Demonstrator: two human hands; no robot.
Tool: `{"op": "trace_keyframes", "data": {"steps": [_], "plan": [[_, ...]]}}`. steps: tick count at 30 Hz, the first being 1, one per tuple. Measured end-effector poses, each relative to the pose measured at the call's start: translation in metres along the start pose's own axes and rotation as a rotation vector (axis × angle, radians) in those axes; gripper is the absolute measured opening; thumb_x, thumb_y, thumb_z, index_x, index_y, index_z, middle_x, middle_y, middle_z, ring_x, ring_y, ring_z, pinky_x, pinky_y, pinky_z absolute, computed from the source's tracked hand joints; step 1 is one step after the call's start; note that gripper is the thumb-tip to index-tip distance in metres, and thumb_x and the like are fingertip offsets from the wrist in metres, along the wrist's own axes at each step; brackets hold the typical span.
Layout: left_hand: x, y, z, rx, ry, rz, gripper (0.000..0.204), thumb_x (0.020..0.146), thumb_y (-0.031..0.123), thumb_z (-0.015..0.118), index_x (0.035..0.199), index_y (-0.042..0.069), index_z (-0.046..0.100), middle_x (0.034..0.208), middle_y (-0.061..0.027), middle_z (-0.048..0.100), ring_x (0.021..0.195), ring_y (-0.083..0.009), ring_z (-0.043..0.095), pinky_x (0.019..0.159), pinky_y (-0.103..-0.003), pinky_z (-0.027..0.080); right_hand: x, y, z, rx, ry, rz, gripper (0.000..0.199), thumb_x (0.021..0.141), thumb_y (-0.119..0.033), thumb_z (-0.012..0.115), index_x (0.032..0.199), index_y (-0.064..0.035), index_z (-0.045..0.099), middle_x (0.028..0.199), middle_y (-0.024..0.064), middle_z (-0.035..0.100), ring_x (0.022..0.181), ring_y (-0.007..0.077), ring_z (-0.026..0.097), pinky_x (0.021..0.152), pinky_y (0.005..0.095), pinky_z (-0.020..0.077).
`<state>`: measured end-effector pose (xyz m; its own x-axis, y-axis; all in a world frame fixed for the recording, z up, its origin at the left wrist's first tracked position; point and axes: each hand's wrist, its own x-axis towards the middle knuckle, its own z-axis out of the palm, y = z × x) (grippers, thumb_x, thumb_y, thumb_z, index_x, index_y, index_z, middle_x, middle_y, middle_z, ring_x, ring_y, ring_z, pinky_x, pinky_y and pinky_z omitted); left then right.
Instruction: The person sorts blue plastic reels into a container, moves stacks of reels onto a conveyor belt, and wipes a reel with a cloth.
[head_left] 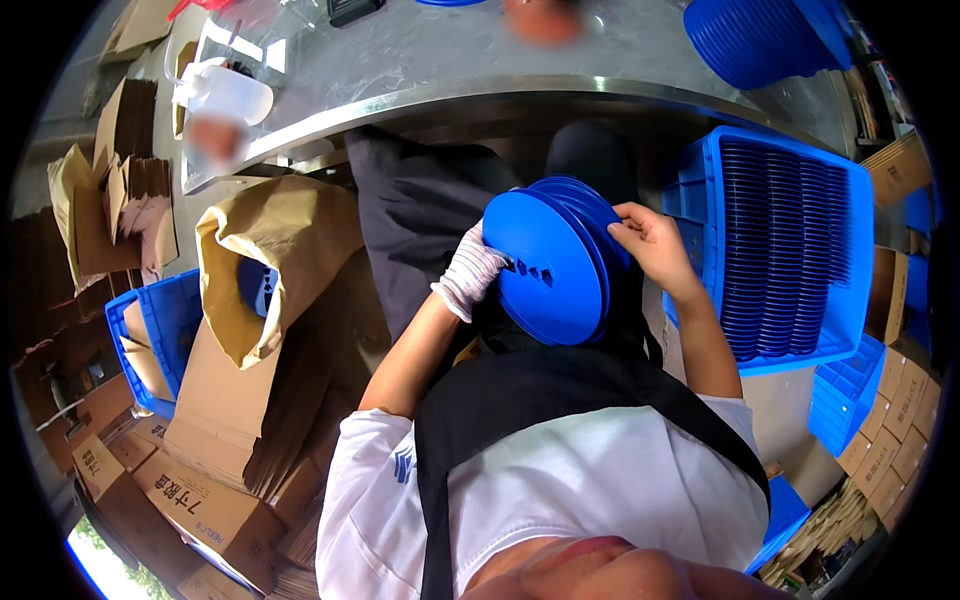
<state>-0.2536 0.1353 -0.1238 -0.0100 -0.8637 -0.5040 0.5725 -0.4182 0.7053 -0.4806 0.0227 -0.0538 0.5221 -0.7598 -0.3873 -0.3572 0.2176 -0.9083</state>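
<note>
A small stack of round blue plastic discs (553,250) is tilted over my lap, with a row of dark slots cut near the middle of the front one. My left hand (471,271), in a white knitted glove, grips the stack by its left edge, fingers at the slots. My bare right hand (652,245) pinches the right rim of the rear discs between thumb and fingers. The discs at the back are fanned slightly apart from the front ones.
To the right stands a blue crate (850,250) packed with rows of blue discs. An open tan sack (300,230) at left has a blue disc inside. Ahead is a metal table (420,60) bearing a stack of blue discs (755,40) and a white bottle (230,92). Cardboard boxes (200,505) lie lower left.
</note>
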Motion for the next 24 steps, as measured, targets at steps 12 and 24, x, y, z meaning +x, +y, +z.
{"op": "trace_keyframes", "data": {"steps": [12,24], "plan": [[0.004,-0.045,-0.044,-0.218,-0.142,0.144,0.027,0.078,0.002,0.063,0.105,0.002,0.059,0.096,-0.0069,0.066,0.086,-0.0161,0.063,0.077,-0.030,0.052,0.024,-0.007,-0.060,0.358,0.642,-0.263,0.015,0.090,-0.005,0.056,0.101,0.0029,0.061,0.079,0.0016,0.063,0.064,0.0033,0.053,0.056,0.0156,0.0405],[0.001,-0.016,-0.038,-0.164,-0.111,0.061,0.056,0.066,-0.013,0.055,0.118,0.006,0.051,0.108,-0.0063,0.060,0.100,-0.0179,0.057,0.090,-0.030,0.046,0.174,-0.006,-0.093,0.876,0.878,-0.284,0.017,0.087,-0.011,0.059,0.100,-0.0004,0.060,0.085,0.0043,0.062,0.070,0.0128,0.058,0.064,0.0268,0.0502]]}}
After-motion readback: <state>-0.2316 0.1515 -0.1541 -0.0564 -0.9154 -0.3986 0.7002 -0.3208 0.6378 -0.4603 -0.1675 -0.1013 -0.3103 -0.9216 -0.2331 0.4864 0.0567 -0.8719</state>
